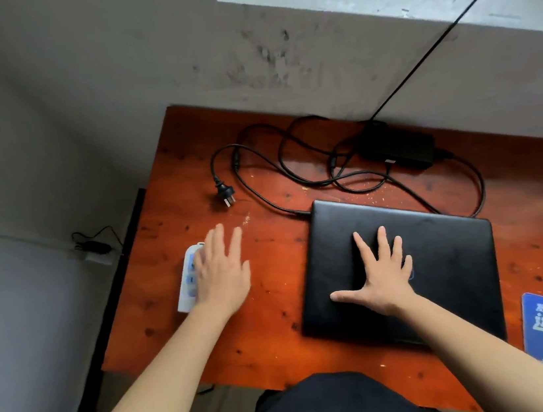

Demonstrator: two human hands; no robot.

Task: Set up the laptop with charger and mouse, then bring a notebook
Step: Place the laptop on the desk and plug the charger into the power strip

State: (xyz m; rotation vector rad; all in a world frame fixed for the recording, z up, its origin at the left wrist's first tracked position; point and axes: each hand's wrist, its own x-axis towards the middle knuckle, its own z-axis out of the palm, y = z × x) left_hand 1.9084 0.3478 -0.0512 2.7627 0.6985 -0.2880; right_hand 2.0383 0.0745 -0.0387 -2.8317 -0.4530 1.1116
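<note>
While flat left hand (222, 274) covers power strip (187, 287), flat right hand (383, 277) rests on laptop (448, 251)

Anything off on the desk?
The charger plug lies loose on the desk, not in the power strip at the left edge, and its cable sprawls in tangled loops behind the closed laptop. Pale crumbs or dust speckle the wood near the cable. No visible damage.

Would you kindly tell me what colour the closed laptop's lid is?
The laptop lid is black; head view.
</note>
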